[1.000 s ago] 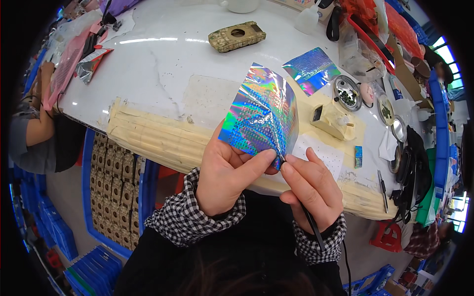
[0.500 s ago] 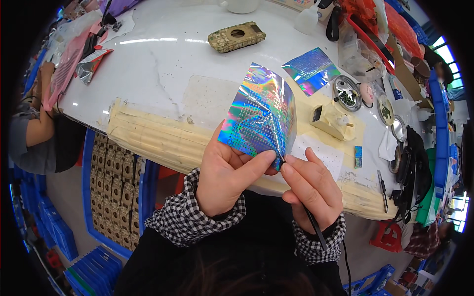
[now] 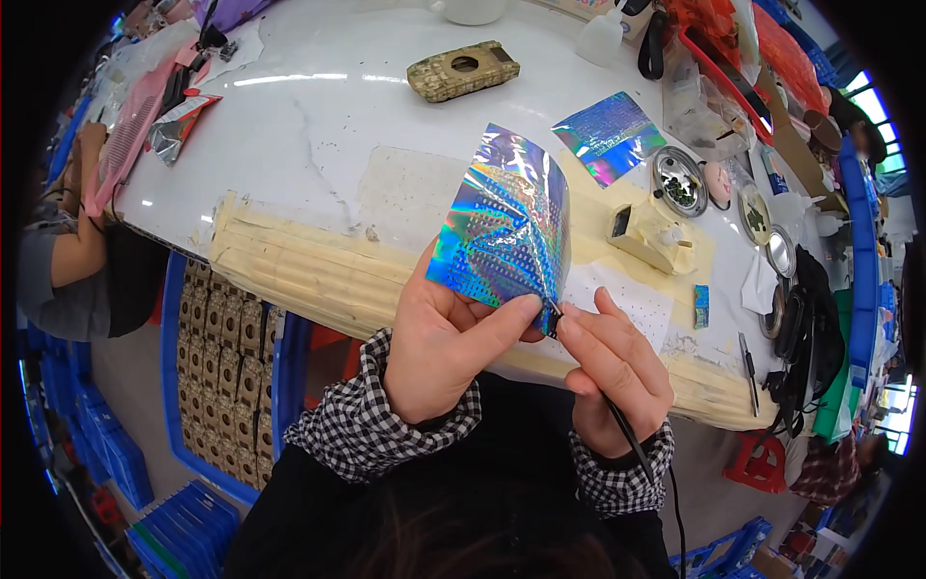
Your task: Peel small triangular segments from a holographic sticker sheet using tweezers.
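My left hand (image 3: 439,343) is closed on a shiny holographic sticker sheet (image 3: 502,217), thumb on top near its lower corner. The sheet is bowed and creased, with rows of small cut shapes. In my right hand (image 3: 622,376) is a slim pair of black tweezers (image 3: 629,434), pinched between thumb and fingers. Its tip meets the sheet's lower corner beside my left thumb; what lies at the tip is too small to make out. Beyond the hands, a camouflage-patterned toy tank hull (image 3: 463,72) with a round hole rests on the table.
A second holographic sheet (image 3: 608,135) lies to the right, near round tins (image 3: 680,181) with small dark green pieces and a tape-covered box (image 3: 651,236). A dark pen-like tool (image 3: 748,374) lies near the right edge. A blue crate (image 3: 174,386) holds several hulls. Another person's arm (image 3: 82,251) is at left.
The right hand and tweezers have shifted slightly right and turned a little. The sheet's upper part has tilted slightly left; the left hand keeps its grip.
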Motion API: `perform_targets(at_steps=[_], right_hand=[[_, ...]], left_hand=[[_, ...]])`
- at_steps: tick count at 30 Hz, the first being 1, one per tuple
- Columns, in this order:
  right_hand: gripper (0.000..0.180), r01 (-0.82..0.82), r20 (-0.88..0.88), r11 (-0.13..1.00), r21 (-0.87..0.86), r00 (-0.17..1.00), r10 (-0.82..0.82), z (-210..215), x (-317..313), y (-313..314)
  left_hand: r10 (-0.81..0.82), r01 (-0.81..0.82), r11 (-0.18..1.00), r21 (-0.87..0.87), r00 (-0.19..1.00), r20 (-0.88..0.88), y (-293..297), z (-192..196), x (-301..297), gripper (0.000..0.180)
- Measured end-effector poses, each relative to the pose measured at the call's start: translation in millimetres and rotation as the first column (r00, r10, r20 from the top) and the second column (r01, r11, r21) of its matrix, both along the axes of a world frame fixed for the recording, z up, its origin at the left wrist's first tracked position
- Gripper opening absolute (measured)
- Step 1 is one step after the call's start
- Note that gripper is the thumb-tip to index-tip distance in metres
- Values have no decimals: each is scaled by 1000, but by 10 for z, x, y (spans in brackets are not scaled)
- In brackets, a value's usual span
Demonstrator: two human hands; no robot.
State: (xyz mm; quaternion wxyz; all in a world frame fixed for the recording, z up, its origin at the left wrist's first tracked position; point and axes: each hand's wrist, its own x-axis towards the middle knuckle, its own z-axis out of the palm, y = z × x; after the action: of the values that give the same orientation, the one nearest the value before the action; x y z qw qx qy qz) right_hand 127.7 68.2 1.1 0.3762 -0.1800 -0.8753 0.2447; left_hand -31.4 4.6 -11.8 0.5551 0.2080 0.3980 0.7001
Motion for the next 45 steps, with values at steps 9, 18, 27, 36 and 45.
perform_targets(at_steps=[9,18,27,36,45], right_hand=[[31,71,-81,996,-46,994,-75,-13,86,6],[32,288,74,957,34,954,-289,-113,623,-5],[27,370,225,928,49,901,-371,-135,868,-74],[23,260,362,926,273,865,-349,-151,873,-33],[22,153,477,970,188,849,-226,99,822,35]], left_hand=[[12,-12,1000,0,1000,-21,2,19,1,43],[76,-76,997,27,997,-25,-1,-54,31,34],[105,-104,995,8,993,-56,3,-41,50,34],[111,-110,994,16,992,-56,-3,-65,46,34],[118,-117,993,18,991,-59,8,-56,60,30]])
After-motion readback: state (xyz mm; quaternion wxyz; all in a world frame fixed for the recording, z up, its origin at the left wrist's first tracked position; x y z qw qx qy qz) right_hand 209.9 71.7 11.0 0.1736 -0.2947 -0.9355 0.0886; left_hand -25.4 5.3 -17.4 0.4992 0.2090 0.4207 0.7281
